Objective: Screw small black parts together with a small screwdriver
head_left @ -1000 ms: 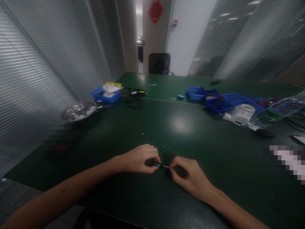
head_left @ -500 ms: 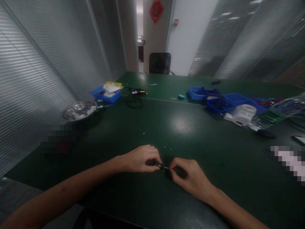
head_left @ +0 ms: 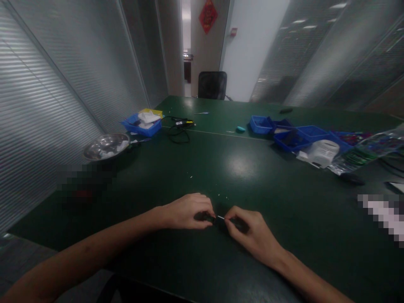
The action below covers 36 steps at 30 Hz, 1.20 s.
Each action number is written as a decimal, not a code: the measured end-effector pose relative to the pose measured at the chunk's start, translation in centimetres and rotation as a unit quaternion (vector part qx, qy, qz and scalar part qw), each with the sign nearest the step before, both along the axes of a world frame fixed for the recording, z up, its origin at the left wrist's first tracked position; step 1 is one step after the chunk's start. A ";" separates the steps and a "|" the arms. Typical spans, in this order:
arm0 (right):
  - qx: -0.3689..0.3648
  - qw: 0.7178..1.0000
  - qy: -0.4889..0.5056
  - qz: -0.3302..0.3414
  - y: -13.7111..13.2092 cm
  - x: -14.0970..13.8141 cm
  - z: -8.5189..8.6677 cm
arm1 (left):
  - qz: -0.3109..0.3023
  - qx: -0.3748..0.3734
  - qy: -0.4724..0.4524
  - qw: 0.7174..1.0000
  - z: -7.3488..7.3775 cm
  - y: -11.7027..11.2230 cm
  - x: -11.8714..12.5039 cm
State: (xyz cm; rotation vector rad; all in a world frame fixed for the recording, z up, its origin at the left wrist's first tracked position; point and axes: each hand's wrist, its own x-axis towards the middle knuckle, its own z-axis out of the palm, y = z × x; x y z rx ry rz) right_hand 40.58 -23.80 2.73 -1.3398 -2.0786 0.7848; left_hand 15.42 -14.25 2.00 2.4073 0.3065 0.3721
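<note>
Over the near middle of the green table, my left hand (head_left: 191, 210) is closed, thumb and fingers pinching a small dark piece (head_left: 209, 218). Most of that piece is hidden in the grip, and its kind is not clear. Facing it, my right hand (head_left: 249, 229) pinches a thin, pale stick (head_left: 221, 217) between thumb and fingertips. The stick's free end points left at the dark piece; whether the two touch, I cannot tell. A few tiny white bits (head_left: 223, 196) lie on the table just beyond my hands.
A metal bowl (head_left: 107, 147) with white scraps and a blue basket (head_left: 142, 125) stand left. A black corded tool (head_left: 184, 123) lies further back. On the right are several blue trays (head_left: 261, 124), a white object (head_left: 322, 153) and a plastic bottle (head_left: 362, 153). A chair (head_left: 212, 85) stands beyond.
The dark piece in my left hand has turned, and its green face shows less now. The stick in my right hand has tilted and looks whiter. Both hands stay nearly in place.
</note>
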 end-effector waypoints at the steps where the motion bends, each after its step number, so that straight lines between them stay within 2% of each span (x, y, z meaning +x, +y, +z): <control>1: -0.002 1.000 0.005 -0.005 0.0 0.0 0.2 | 0.001 -0.001 -0.001 1.000 0.0 0.0 0.0; 5: 0.002 1.000 -0.002 0.005 -0.1 0.0 0.4 | 0.003 -0.007 -0.007 1.000 0.0 0.0 0.0; 9: 0.025 0.999 -0.038 0.030 -0.3 -0.1 0.0 | 0.003 -0.002 -0.005 1.000 -0.1 0.0 0.1; 15: 0.043 0.996 -0.067 0.029 -0.1 -0.5 -0.6 | -0.006 0.012 0.007 1.000 0.0 0.1 0.2; 22: 0.048 0.998 -0.001 0.031 0.2 -1.0 -0.8 | -0.002 0.007 0.011 1.000 0.1 0.0 0.2; 30: 0.042 0.999 0.027 0.009 -0.1 -0.6 -0.1 | -0.037 -0.045 0.017 0.998 1.7 0.2 -1.1; 33: 0.037 0.999 0.028 0.008 -0.1 -0.6 0.2 | -0.021 -0.084 0.023 0.996 2.1 1.0 -1.9; 36: 0.029 0.999 0.025 0.008 -0.2 -0.6 0.3 | 0.031 -0.080 0.033 0.996 2.1 3.4 -3.7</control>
